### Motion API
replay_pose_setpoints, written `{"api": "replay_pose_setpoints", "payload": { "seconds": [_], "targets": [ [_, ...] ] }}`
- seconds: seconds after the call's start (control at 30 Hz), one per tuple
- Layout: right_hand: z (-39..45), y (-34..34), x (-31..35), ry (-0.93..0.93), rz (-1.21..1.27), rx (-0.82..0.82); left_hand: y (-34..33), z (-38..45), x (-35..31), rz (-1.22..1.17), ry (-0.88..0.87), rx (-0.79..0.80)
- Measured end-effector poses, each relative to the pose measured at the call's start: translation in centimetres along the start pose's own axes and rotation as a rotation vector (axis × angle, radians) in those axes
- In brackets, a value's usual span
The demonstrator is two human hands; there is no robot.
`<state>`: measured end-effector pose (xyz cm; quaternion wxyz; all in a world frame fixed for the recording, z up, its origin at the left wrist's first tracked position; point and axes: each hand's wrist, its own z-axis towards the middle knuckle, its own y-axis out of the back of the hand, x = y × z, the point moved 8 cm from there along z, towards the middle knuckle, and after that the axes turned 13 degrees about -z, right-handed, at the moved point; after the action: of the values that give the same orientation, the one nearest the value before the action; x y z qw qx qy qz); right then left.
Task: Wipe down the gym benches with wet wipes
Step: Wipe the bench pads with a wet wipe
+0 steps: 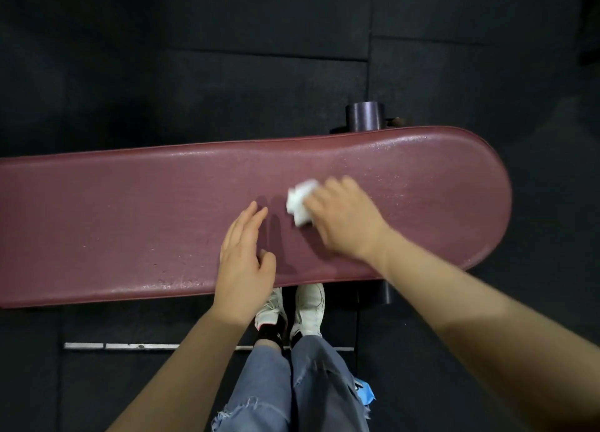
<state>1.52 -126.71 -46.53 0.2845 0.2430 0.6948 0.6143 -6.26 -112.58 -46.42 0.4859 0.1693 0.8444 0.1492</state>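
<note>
A long maroon padded gym bench point(130, 223) runs across the view, its rounded end at the right. The pad glistens with moisture near the far edge and the right end. My right hand point(344, 217) presses a crumpled white wet wipe point(300, 204) flat on the middle of the pad; the hand is blurred. My left hand point(243, 256) hovers or rests just left of it near the front edge, fingers loosely extended, holding nothing.
Black rubber floor tiles point(194, 74) surround the bench. A dark cylindrical post point(365, 116) sticks out behind the pad, and a dark frame leg point(386, 292) shows below it. My white shoes point(305, 308) and jeans stand against the front edge. A metal strip point(120, 346) lies on the floor.
</note>
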Motion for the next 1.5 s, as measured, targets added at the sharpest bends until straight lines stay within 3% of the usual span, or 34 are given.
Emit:
{"api": "replay_pose_setpoints", "payload": {
  "seconds": [0.17, 0.33, 0.43, 0.6, 0.7, 0.77, 0.87, 1.07, 1.17, 1.33, 1.5],
  "targets": [
    [3.8, 0.4, -7.9, -0.580, 0.021, 0.046, -1.1, -0.2, -0.5, 0.067, -0.047, 0.064],
    [-7.8, 0.0, 1.5, -0.422, 0.189, 0.156, -2.8, -0.2, -1.6, 0.135, -0.082, 0.137],
    [-12.9, -0.5, 3.4, -0.474, 0.245, 0.175, -3.6, -0.1, -1.7, 0.166, -0.074, 0.142],
    [-3.8, -0.7, -4.1, -0.626, 0.079, 0.038, -4.4, 0.0, -1.4, 0.209, -0.062, 0.134],
    [1.3, -1.0, -11.1, -0.784, -0.009, 0.055, -4.3, -0.1, -1.3, 0.227, -0.059, 0.135],
    [1.3, -0.8, -12.2, -0.851, -0.008, 0.035, -4.2, -0.1, -1.6, 0.245, -0.063, 0.126],
    [-4.4, -0.9, -8.3, -0.805, 0.076, 0.049, -4.6, 0.0, -2.5, 0.242, -0.056, 0.140],
    [-19.1, -0.7, 0.0, -0.902, 0.183, 0.143, -7.1, 1.1, -4.7, 0.280, -0.142, 0.203],
    [-15.7, -1.6, -3.5, -0.870, 0.111, 0.092, -8.2, 1.4, -4.9, 0.311, -0.152, 0.228],
    [-4.2, -1.7, -15.1, -0.910, -0.008, 0.051, -8.6, 1.2, -4.3, 0.357, -0.174, 0.225],
    [-5.4, -1.7, -14.0, -0.880, -0.023, 0.052, -8.6, 1.3, -5.1, 0.386, -0.229, 0.230]
  ]
}}
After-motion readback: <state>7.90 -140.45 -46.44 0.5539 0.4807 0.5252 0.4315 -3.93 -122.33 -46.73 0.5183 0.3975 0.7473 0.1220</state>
